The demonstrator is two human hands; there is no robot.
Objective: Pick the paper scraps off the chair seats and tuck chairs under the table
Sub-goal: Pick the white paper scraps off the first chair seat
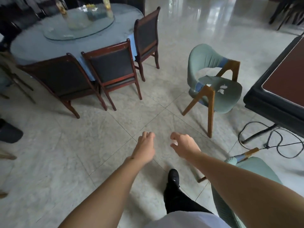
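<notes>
Head view. We see open tiled floor [102, 137] between our arms and the furniture. A green chair [218, 89] stands apart from the dark square bench [269, 102] at right, its seat turned toward the bench's edge. White paper scraps [222, 89] lie on that seat, small and crumpled. Our left hand [144, 145] hangs over the floor, fingers loosely curled, holding nothing. Our right hand [182, 143] is beside it, fingers bent; a pale bit shows at the fingertips, and we cannot tell whether it is held. Three dark wooden chairs [113, 66] sit tucked against the round bench [32, 43]. A cable [279, 145] loops on the floor at right.
</notes>
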